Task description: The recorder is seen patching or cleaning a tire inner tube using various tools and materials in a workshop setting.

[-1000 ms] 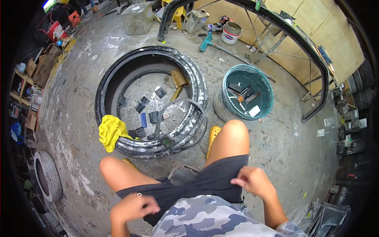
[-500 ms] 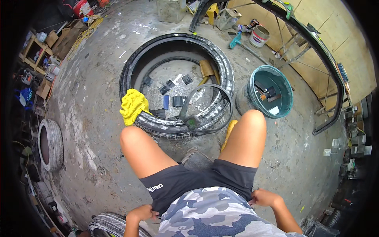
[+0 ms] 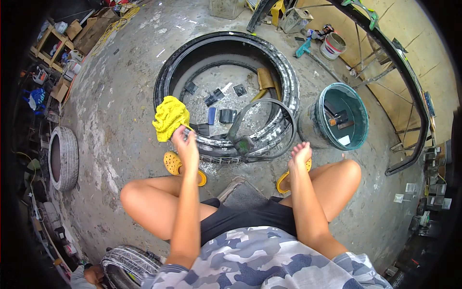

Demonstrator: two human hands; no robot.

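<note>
- The left hand (image 3: pixel 185 142), left of frame centre, pinches the lower edge of the yellow cloth (image 3: pixel 170 117), which drapes the near-left rim of the large black tyre (image 3: pixel 288 82), just above the hand.
- The right hand (image 3: pixel 301 153), right of centre, hangs empty with fingers loosely together, near the tyre's lower right rim.

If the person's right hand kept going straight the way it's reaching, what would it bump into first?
Most likely the curved grey rubber strip lying over the near rim of the big black tyre. The right hand points up toward it, open and empty; depth is hard to judge here.
</note>
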